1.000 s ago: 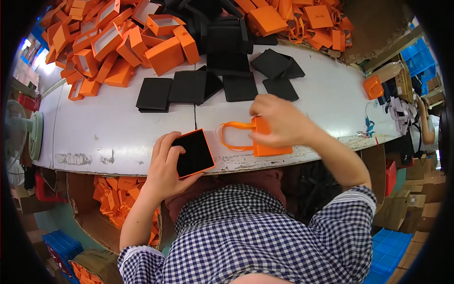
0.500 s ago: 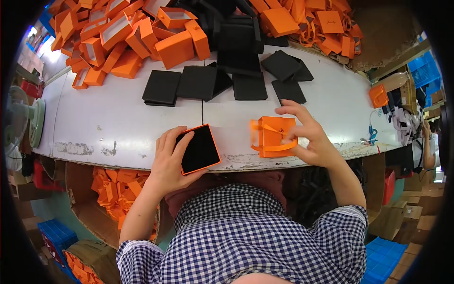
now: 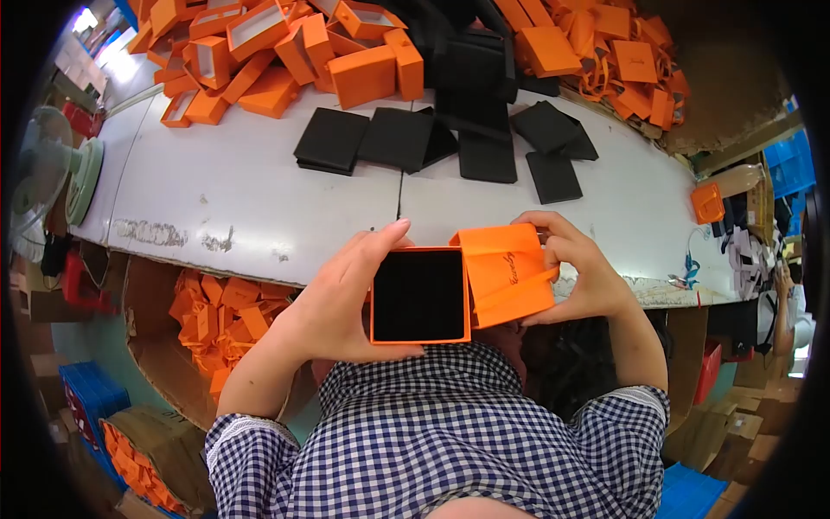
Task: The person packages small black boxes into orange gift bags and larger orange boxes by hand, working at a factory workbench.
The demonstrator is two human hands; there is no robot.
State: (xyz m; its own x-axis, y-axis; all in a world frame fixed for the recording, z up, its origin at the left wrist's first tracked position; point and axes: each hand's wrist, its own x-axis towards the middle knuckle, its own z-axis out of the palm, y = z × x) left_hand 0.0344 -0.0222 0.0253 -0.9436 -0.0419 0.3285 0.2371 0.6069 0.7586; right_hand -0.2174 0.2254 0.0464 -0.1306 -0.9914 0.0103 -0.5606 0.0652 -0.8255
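Observation:
My left hand [image 3: 346, 298] grips a square orange box [image 3: 378, 324] from its left side, thumb and fingers at its edges. A black pad [image 3: 420, 296] fills the box's upward face. My right hand [image 3: 581, 268] has hold of an orange box cover [image 3: 494, 272] with an orange ribbon and dark lettering on it. The cover is tilted, and its left edge meets or slightly overlaps the box's right edge; whether they touch is hard to tell. Both pieces are held in front of my body at the table's front edge.
Black square pads [image 3: 396, 138] lie across the white table [image 3: 259, 208]. Orange boxes [image 3: 372, 76] are heaped at the back left, and ribboned orange covers [image 3: 635, 62] at the back right. Below stands a carton [image 3: 160, 346] of orange pieces. A fan [image 3: 84, 182] is at left.
My right hand has closed on the ribboned cover, lifted it from the table and brought it toward me. My left hand has moved the box right, beside the cover. The view has shifted slightly.

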